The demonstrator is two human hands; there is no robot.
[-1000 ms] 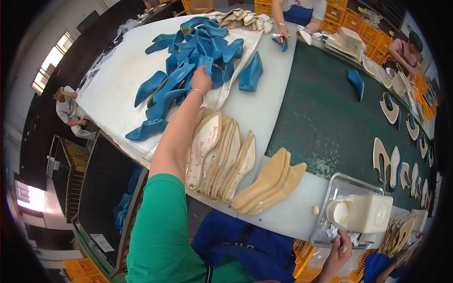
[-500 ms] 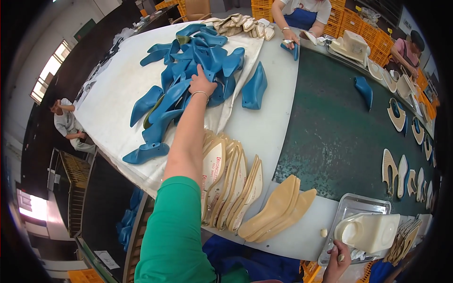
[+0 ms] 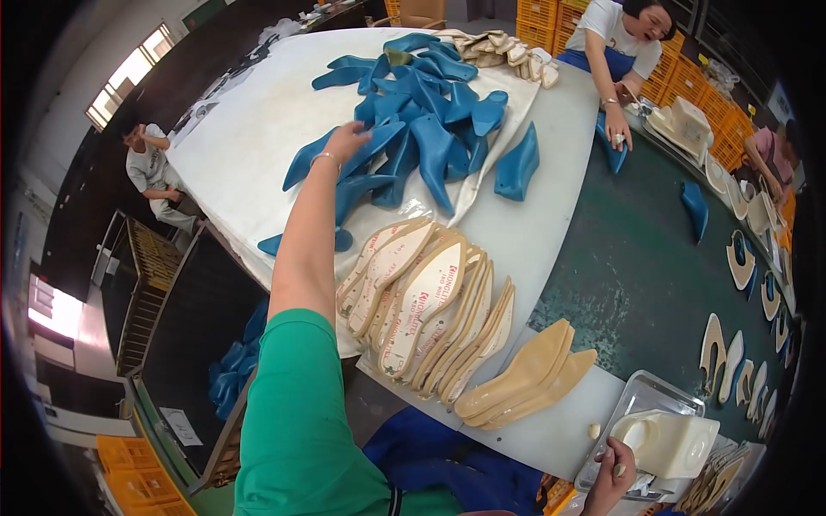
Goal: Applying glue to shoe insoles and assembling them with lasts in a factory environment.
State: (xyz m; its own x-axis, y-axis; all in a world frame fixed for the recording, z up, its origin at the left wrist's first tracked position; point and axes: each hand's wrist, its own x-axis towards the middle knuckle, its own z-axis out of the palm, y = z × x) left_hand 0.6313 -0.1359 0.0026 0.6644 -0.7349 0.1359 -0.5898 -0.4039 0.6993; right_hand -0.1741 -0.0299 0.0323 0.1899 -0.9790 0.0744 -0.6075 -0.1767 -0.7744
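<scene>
A heap of blue shoe lasts (image 3: 430, 142) lies on a white cloth. My left hand (image 3: 347, 143) is over the left side of the heap, fingers stretched toward a blue last under them. Whether it grips that last is not clear. At the lower right, my right hand (image 3: 613, 475) is curled beside a cream plastic pot (image 3: 684, 443) in a metal tray (image 3: 662, 389). A small pale end shows between its fingers; the rest of what it holds is hidden. Between my hands stand a row of white-faced insoles (image 3: 430, 292) and several tan sole pieces (image 3: 520, 378).
A green belt (image 3: 619, 267) runs along the right, carrying a single blue last (image 3: 694, 211) and insole parts. Across the table, a co-worker's hand (image 3: 618, 129) rests on another blue last. A seated person (image 3: 155, 172) is at far left. Orange crates (image 3: 142, 473) stand lower left.
My left hand has shifted from the middle of the heap to its left side. Some lasts there lie differently. The view has turned, and the co-worker's arm reaches further over the belt.
</scene>
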